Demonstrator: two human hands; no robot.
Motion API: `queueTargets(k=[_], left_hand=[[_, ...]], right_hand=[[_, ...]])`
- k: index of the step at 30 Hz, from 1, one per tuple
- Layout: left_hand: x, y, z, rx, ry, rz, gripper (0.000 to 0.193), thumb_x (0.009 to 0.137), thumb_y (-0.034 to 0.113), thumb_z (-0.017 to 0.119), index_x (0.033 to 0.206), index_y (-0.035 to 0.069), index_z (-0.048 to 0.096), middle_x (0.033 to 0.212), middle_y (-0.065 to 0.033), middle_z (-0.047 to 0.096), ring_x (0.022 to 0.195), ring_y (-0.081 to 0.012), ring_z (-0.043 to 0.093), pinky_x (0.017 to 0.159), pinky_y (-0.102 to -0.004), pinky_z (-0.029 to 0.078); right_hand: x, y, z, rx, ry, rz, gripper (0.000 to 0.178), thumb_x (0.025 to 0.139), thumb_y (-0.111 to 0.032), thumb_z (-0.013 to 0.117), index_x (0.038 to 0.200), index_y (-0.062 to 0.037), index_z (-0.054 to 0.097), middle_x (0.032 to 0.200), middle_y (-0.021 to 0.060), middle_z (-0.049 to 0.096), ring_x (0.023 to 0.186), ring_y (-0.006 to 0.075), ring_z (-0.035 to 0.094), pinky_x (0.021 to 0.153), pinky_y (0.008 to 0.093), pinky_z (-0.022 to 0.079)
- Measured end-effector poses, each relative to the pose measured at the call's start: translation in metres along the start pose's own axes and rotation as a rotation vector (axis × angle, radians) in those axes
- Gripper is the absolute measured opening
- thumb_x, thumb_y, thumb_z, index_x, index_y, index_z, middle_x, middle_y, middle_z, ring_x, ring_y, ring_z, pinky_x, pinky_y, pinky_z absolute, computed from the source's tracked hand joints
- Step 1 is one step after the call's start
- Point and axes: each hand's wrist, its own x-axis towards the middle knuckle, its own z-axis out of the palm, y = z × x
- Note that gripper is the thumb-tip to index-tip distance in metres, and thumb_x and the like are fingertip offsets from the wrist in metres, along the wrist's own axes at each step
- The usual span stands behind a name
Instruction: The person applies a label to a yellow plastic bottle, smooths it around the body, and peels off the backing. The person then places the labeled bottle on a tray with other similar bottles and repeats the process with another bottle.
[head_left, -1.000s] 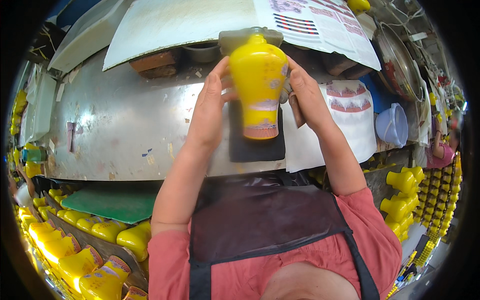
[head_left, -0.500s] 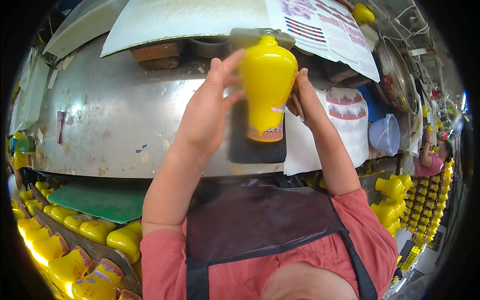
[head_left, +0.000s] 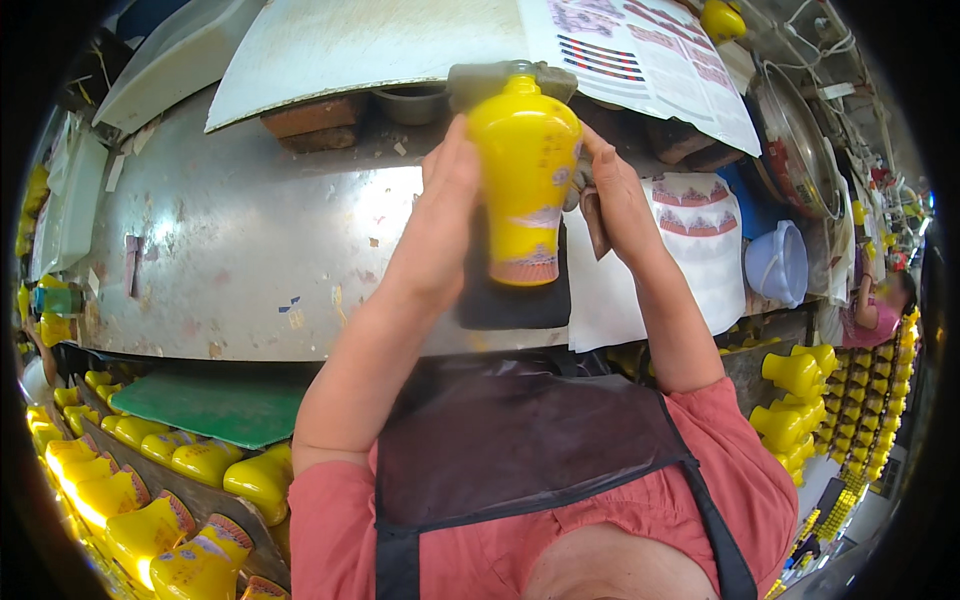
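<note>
A glossy yellow vase, with a narrow neck, broad shoulders and a patterned band round its foot, is between my hands above the metal table. Purple and pink patterned patches mark its front and right side. My left hand lies closed along the vase's left side, slightly blurred, its fingertips partly hidden. At the right side is my right hand, its fingers curled with a thin brown scraper-like piece in them. Its forefinger reaches to the vase's shoulder. Under the vase lies a dark pad.
Sheets of printed patterns lie on a white board and on white paper. Bricks prop the board. A light blue bucket stands right. Yellow vases fill racks below left; a person is far right.
My left hand has come in from the left and now lies against the vase. The vase has turned, bringing more of its patterned patches to the front. The brown piece in my right hand shows more.
</note>
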Motion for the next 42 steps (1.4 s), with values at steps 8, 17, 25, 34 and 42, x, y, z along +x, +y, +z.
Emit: queueTargets(k=[8,17,25,34,42], left_hand=[[0.032,-0.034,0.000,-0.149,-0.044,-0.036,0.069,0.111,0.042,0.043,0.162,0.011,0.009,0.155,-0.0144,0.038,0.140,-0.0262,0.042,0.116,-0.0399,0.035],[0.039,-0.040,0.004,-0.268,0.025,-0.047,0.056,0.112,0.049,0.031,0.149,0.009,0.043,0.145,-0.0092,0.055,0.132,-0.0250,0.054,0.112,-0.0426,0.043],[0.039,-0.038,0.001,-0.284,0.061,-0.093,0.059,0.111,0.052,0.028,0.148,0.010,0.046,0.144,-0.0085,0.057,0.132,-0.0267,0.056,0.112,-0.0442,0.044],[0.041,-0.041,-0.005,-0.361,0.016,-0.107,0.060,0.111,0.053,0.026,0.150,0.012,0.045,0.147,-0.0091,0.055,0.135,-0.0283,0.054,0.113,-0.0466,0.043],[0.042,-0.038,-0.006,-0.349,0.008,-0.127,0.063,0.110,0.055,0.027,0.151,0.010,0.043,0.148,-0.0083,0.054,0.136,-0.0267,0.052,0.114,-0.0449,0.041]], right_hand=[[-0.005,0.001,-0.014,-0.083,0.086,-0.233,0.050,0.107,-0.027,0.046,0.155,-0.0126,0.045,0.075,0.0004,0.059,0.056,0.0031,0.052,0.054,0.0188,0.043],[-0.004,0.002,-0.015,-0.060,-0.049,-0.224,0.080,0.080,0.000,0.040,0.158,-0.0138,0.039,0.080,0.0161,0.067,0.065,0.0210,0.065,0.067,0.0327,0.055],[0.002,0.005,-0.031,-0.062,-0.149,-0.284,0.083,0.077,0.002,0.040,0.157,-0.0184,0.042,0.076,0.0193,0.066,0.060,0.0253,0.064,0.065,0.0333,0.055],[0.003,0.007,-0.034,-0.037,-0.201,-0.198,0.075,0.081,-0.003,0.046,0.153,-0.0247,0.049,0.091,0.0268,0.070,0.078,0.0419,0.068,0.074,0.0459,0.054],[0.004,0.007,-0.027,-0.021,-0.169,-0.315,0.076,0.079,-0.005,0.047,0.153,-0.0225,0.048,0.093,0.0273,0.070,0.079,0.0438,0.068,0.074,0.0476,0.054]])
